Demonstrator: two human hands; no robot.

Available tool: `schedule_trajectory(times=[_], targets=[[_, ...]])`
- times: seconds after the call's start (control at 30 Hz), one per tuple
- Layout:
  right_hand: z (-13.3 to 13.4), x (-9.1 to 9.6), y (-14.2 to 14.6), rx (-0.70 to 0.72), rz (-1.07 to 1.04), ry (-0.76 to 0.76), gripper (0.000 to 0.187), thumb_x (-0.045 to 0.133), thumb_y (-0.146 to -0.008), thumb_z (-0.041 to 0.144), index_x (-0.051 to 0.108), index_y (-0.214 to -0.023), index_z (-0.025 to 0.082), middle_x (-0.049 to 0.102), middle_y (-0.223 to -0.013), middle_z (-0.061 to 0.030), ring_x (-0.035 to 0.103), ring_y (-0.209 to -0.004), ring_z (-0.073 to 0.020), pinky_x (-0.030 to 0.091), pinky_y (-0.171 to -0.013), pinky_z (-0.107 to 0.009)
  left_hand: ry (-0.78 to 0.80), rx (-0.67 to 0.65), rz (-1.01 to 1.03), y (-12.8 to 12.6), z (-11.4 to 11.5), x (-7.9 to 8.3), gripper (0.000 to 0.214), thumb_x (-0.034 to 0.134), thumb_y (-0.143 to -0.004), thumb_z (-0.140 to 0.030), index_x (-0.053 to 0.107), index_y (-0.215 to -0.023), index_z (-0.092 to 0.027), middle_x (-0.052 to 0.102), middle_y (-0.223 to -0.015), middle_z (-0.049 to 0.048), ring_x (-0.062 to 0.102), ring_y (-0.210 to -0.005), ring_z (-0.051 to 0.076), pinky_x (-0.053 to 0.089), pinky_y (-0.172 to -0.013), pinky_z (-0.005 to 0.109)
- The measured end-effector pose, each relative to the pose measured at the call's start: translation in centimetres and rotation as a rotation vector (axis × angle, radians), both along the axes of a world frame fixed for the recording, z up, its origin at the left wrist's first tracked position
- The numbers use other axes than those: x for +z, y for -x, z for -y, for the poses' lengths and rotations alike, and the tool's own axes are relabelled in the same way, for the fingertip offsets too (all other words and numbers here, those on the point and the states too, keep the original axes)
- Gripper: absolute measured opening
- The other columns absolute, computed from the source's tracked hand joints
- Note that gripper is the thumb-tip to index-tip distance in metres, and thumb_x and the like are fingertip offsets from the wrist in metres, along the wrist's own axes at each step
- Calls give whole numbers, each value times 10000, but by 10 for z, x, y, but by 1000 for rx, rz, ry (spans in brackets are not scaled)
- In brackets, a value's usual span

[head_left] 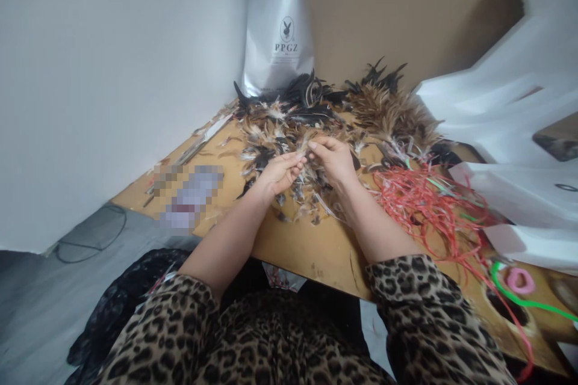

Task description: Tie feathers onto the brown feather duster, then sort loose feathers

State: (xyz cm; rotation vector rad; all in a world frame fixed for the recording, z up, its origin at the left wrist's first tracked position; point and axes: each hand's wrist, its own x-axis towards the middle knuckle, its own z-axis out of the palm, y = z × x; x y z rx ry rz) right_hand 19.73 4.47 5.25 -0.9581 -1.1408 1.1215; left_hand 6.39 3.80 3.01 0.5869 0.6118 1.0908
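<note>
My left hand [284, 171] and my right hand [333, 159] meet over the middle of the table, fingertips close together. Between them is a small brown and whitish feather [305, 143]; both hands pinch at it, thumbs against fingers. Beneath and behind lies a loose heap of short brown, white and black feathers [275, 132]. Longer black feathers [311, 96] are piled at the back. To the right of my hands stands a thick bunch of brown feathers [392, 111] with dark tips. The quills inside my fingers are hidden.
Red plastic strings [419, 204] lie tangled on the right, with a green strip [501, 283] and a pink ring [520, 281] nearer me. A silver-white bag [280, 30] stands behind. White sheeting [497, 96] fills the right side. A blurred-out item [194, 192] lies left on the wooden table [311, 255].
</note>
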Motion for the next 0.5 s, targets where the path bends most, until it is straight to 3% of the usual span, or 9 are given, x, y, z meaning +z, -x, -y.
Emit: schedule_trajectory(times=[0.13, 0.27, 0.5], targets=[[-3, -5, -1, 76, -76, 56, 279, 775, -544, 384, 617, -662, 188, 600, -586, 29, 507, -528, -82, 366, -509, -212, 83, -46, 87, 2, 1, 3, 136, 549, -772, 10, 633, -762, -96, 606, -640, 13, 532, -502, -1, 414, -466, 52], [-4, -6, -2, 37, 4, 36, 267, 753, -573, 406, 628, -671, 192, 586, -578, 29, 500, -536, -94, 389, -546, -237, 29, -47, -3, 0, 0, -1, 83, 592, -758, -17, 632, -750, -89, 621, -642, 20, 536, -491, 4, 429, -471, 66], [-1, -1, -6, -235, 377, -320, 122, 716, -634, 322, 655, -629, 216, 584, -705, -9, 525, -757, -160, 427, -801, -329, -181, 143, -398, -7, 1, -7, 118, 725, -659, -129, 638, -715, -71, 649, -596, 45, 560, -468, 56, 442, -463, 149]])
